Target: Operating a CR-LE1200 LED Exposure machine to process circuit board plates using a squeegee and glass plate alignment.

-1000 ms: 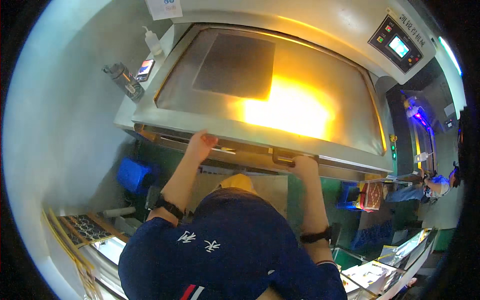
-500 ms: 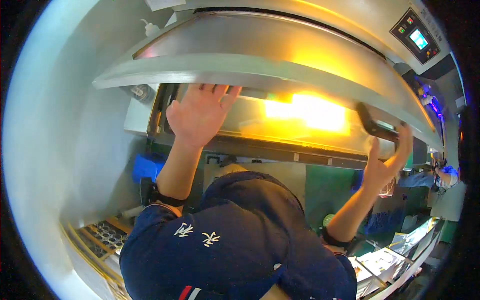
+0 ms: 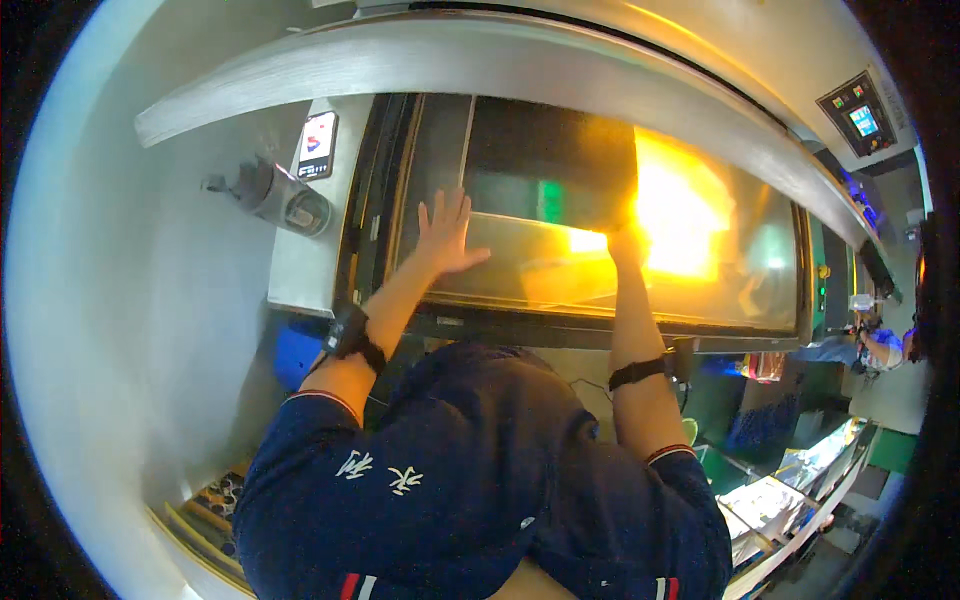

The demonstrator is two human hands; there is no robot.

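Observation:
My left hand [image 3: 447,238] is over the left part of a glass bed [image 3: 500,292], fingers spread and holding nothing. I cannot tell whether it touches the glass. Farther right, my right hand [image 3: 626,245] reaches to the edge of a bright yellow glare, which washes out its fingers. It is near the lower right corner of a dark rectangular area [image 3: 560,140] on the bed; whether that is a sheet or a reflection cannot be told. Beyond both hands, a long metal lid [image 3: 430,65] stands raised.
On a white ledge [image 3: 300,275] at the left lie a phone [image 3: 318,143] and a clear bottle [image 3: 290,205]. A control panel [image 3: 862,115] is on the wall at the far right. A blue bin [image 3: 295,355] is under the ledge. Another person [image 3: 880,348] is far off right.
The lid has risen and moved away from me, uncovering more of the bed. My left hand has left the lid's edge; my right hand has moved left, away from a dark handle-like part.

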